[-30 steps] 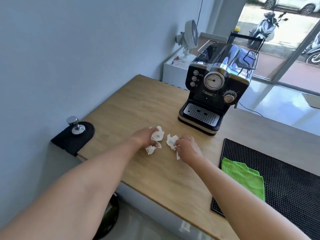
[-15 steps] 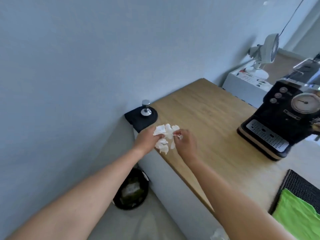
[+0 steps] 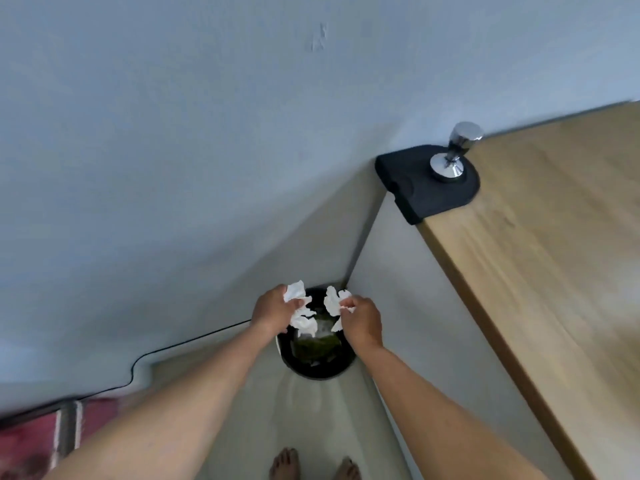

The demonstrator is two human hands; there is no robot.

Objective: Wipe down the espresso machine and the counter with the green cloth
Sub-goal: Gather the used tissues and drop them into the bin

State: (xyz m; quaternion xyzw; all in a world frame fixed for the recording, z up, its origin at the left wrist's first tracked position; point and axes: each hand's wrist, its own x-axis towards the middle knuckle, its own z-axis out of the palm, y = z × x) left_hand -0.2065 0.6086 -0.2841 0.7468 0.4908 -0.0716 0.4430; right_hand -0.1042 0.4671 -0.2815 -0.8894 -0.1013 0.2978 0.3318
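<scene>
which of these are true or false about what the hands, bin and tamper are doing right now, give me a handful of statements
1. Both hands hold crumpled white tissue. True: the left hand and the right hand each grip tissue pieces.
2. The hands are above the wooden counter. False: they hover over the black waste bin on the floor beside the counter.
3. The bin is empty. False: greenish and white waste lies inside.
4. A metal tamper stands upright on a black corner mat. True.
5. The green cloth is in the right hand. False: no green cloth is in view.
</scene>
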